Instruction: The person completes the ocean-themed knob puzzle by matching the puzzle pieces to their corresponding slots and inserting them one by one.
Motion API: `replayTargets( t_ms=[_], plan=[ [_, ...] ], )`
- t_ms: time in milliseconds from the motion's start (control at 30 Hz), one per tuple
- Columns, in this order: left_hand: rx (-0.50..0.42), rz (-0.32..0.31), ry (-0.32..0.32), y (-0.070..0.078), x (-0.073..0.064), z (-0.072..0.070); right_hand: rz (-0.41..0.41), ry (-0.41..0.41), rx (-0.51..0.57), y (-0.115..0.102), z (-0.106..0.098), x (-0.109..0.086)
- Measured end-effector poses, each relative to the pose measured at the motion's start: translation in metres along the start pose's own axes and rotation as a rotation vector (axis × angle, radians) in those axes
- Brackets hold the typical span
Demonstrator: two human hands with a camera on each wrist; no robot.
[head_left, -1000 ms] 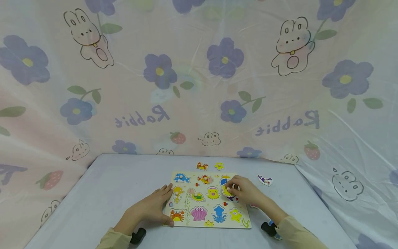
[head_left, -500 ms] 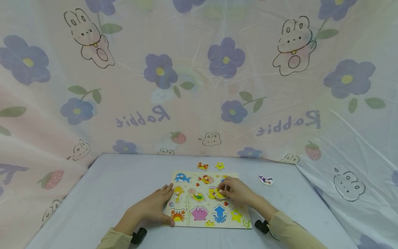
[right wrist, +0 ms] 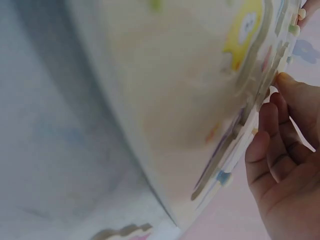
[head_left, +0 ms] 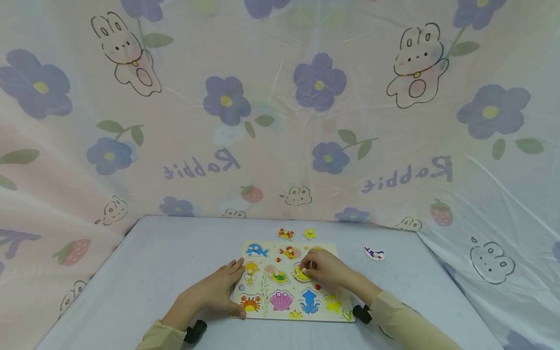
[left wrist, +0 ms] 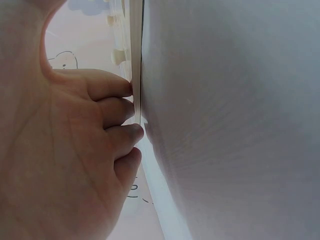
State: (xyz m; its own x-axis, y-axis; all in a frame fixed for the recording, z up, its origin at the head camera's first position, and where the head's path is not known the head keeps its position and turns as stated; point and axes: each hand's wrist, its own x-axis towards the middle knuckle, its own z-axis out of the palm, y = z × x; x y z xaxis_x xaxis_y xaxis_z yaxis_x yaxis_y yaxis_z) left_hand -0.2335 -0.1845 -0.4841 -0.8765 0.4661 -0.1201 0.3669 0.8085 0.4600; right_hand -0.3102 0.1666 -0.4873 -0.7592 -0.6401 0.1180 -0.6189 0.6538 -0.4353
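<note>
A cream puzzle board (head_left: 323, 316) with sea animals lies flat on the table. My right hand (head_left: 327, 268) pinches a yellow octopus puzzle piece (head_left: 299, 274) by its knob, over the octopus picture in the middle row. In the right wrist view the thumb (right wrist: 300, 97) and fingertips meet near the board's surface; the piece is hard to make out there. Against the board's left edge rests my left hand (head_left: 214, 289), its thumb at the near left corner. The left wrist view shows its fingertips (left wrist: 131, 131) touching that edge.
Beyond the board lie a crab piece (head_left: 286, 234) and a yellow star piece (head_left: 309, 234). A purple-and-white piece (head_left: 375, 253) lies to the right. Knobbed whale (head_left: 257, 250), fish (head_left: 288, 252) and turtle (head_left: 277, 275) pieces sit in the board. A patterned curtain (head_left: 271, 121) hangs behind.
My right hand has moved left across the board with the octopus piece, from the right column to the octopus picture. The left hand stays in place.
</note>
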Motion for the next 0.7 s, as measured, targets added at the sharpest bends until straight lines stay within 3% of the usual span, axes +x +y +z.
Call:
replayTargets(
  t_ms=[700],
  plan=[
    [0.000, 0.002, 0.004, 0.001, 0.000, 0.001, -0.024, -0.052, -0.034, -0.010, -0.005, 0.009]
  ],
)
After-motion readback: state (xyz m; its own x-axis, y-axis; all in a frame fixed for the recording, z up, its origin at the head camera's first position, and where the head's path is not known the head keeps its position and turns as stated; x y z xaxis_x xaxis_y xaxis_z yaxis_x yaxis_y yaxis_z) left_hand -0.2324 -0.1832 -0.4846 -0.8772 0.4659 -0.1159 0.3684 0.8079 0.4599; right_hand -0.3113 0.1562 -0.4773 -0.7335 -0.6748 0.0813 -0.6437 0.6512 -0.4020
